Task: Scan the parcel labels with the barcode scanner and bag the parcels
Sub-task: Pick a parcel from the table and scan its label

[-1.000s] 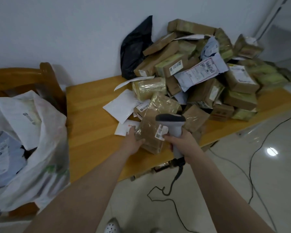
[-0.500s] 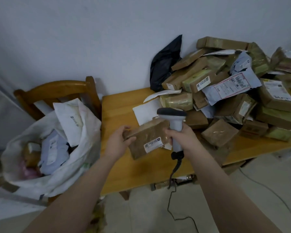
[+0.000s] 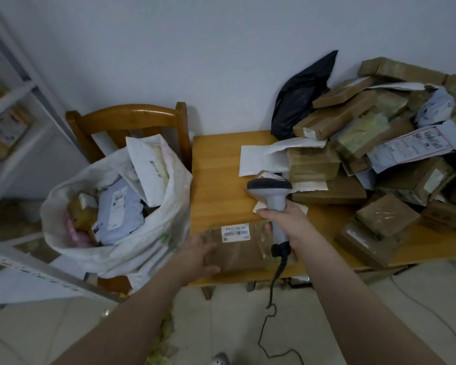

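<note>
here, the left hand grips a parcel by its left end, label up, at the near edge of the table; the right hand grips the scanner upright.

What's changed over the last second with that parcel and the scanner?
The brown parcel, held by the left hand, moved from the pile to the near corner of the table, beside the bag. The right hand still holds the scanner; pile unchanged.
</note>
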